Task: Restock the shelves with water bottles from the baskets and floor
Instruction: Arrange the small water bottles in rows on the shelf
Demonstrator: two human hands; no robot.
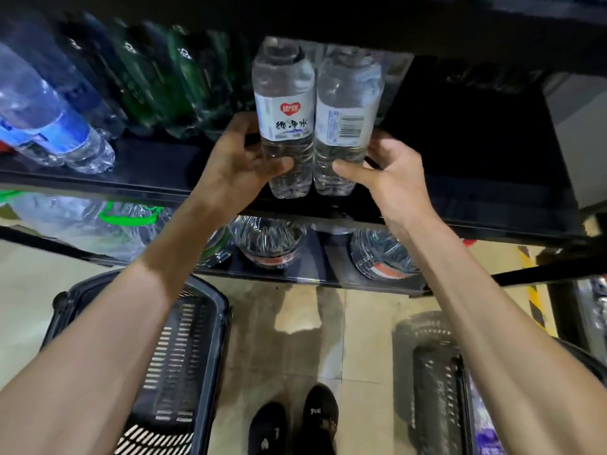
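Observation:
Two clear water bottles stand side by side at the front edge of the dark shelf (460,178). My left hand (236,159) grips the left bottle (284,103), which has a white label with a red heart. My right hand (391,172) grips the right bottle (346,106), whose barcode faces me. More clear bottles stand behind them. A dark basket (184,339) sits on the floor at lower left under my left forearm. A second basket (440,389) at lower right is partly hidden by my right forearm.
Blue-labelled bottles (49,126) and green bottles (154,80) fill the shelf's left part; its right part is dark and bare. The lower shelf holds large water jugs (269,241), one with a green handle (131,215). My shoes (295,421) stand on the tiled floor.

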